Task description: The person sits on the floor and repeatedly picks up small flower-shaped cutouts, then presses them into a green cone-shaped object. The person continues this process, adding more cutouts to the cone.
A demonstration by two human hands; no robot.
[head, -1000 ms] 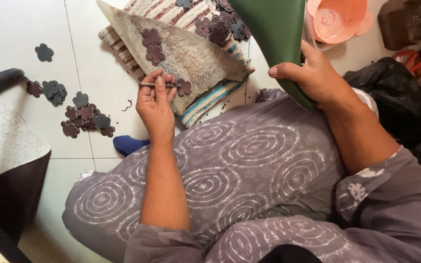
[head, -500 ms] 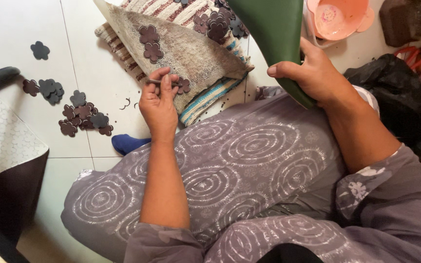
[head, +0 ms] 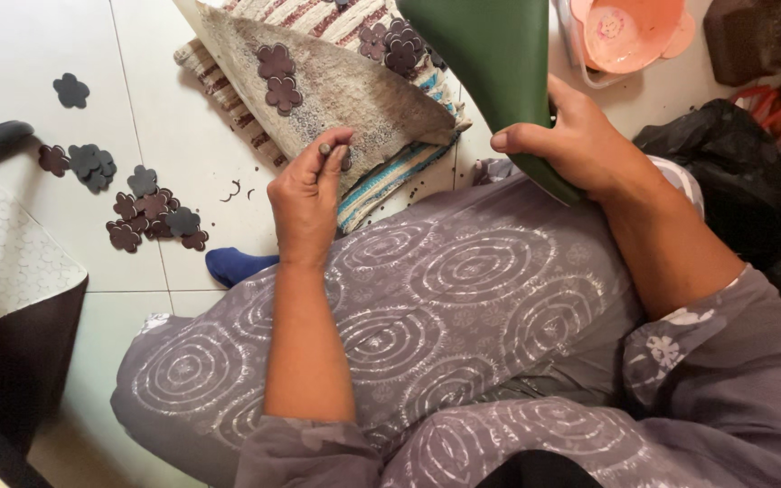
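The left hand [head: 305,194] pinches a small metal tool [head: 325,147], maybe a punch, at the edge of the grey board [head: 354,90]. The right hand [head: 571,140] grips the green sheet [head: 490,63] just right of the board. Many cut flowers [head: 151,212] already lie on the floor left of the board; most of the green sheet looks uncut.

Floor clutter beside the lap

Dark flower-shaped cutouts [head: 151,212] heaped on white floor tiles [head: 11,54]; striped woven mat [head: 381,176] under a grey speckled sheet [head: 354,90]; pink plastic bowl [head: 630,32] top right; black bag [head: 725,172] near it.
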